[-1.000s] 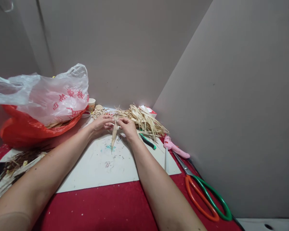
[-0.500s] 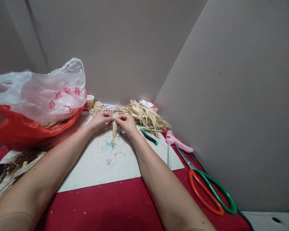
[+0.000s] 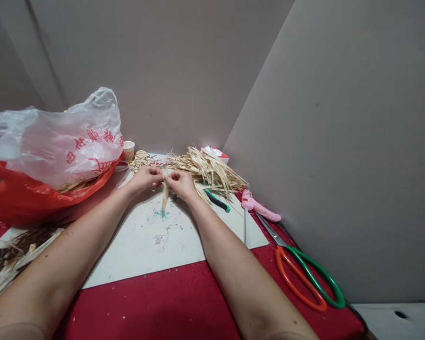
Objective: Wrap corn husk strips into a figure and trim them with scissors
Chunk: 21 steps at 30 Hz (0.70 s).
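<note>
Left hand (image 3: 145, 179) and right hand (image 3: 182, 184) nearly meet, each with thumb and finger pinching the dried husk strip (image 3: 165, 197) from either side. The strip lies between them, its long axis running away from the wearer: a short end pokes up beyond the fingertips, while the longer, tapering tail points back toward the wearer, over the white board (image 3: 138, 255). Dried husks (image 3: 212, 167) are heaped just beyond the right hand.
</note>
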Available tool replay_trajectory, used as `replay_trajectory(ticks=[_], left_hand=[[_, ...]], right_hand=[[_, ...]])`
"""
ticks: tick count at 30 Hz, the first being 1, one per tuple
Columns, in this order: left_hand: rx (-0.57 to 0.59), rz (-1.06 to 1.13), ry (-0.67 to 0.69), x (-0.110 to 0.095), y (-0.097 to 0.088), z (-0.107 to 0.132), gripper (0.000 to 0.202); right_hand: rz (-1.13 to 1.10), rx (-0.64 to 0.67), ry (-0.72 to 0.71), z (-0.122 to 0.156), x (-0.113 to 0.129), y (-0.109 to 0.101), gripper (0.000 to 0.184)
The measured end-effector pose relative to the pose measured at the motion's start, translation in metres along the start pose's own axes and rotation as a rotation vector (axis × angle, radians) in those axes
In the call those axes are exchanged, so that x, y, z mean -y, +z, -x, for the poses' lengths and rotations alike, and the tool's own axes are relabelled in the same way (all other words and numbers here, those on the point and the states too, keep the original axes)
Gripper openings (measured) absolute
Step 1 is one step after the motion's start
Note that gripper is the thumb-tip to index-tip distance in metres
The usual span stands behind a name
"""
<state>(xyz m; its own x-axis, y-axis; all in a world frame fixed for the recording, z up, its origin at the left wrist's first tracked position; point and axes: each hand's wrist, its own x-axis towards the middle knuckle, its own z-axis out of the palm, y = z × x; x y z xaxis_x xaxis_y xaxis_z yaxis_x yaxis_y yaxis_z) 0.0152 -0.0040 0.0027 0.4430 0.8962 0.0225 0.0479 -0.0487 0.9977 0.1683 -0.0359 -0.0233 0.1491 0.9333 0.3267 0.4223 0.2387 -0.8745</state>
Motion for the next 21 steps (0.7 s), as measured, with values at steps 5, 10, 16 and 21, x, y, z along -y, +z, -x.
replay_trajectory(ticks=[5, 10, 16, 21], left_hand=[[0.005, -0.028, -0.017, -0.0006, 0.0009, 0.0015, 0.017], [-0.01, -0.046, 0.002, 0.0023, 0.0017, 0.0007, 0.018], [-0.028, -0.06, 0.044, 0.0059, 0.0021, -0.0018, 0.016], [0.013, -0.024, 0.02, 0.0084, 0.0007, -0.0029, 0.014]], right_hand=[[0.007, 0.017, 0.025, 0.0004, 0.0003, -0.0012, 0.013], [0.026, 0.024, 0.025, 0.0007, 0.0023, -0.0012, 0.013], [0.062, 0.011, 0.002, 0.001, 0.002, -0.0003, 0.013], [0.093, 0.025, -0.008, 0.0011, 0.001, 0.0003, 0.015]])
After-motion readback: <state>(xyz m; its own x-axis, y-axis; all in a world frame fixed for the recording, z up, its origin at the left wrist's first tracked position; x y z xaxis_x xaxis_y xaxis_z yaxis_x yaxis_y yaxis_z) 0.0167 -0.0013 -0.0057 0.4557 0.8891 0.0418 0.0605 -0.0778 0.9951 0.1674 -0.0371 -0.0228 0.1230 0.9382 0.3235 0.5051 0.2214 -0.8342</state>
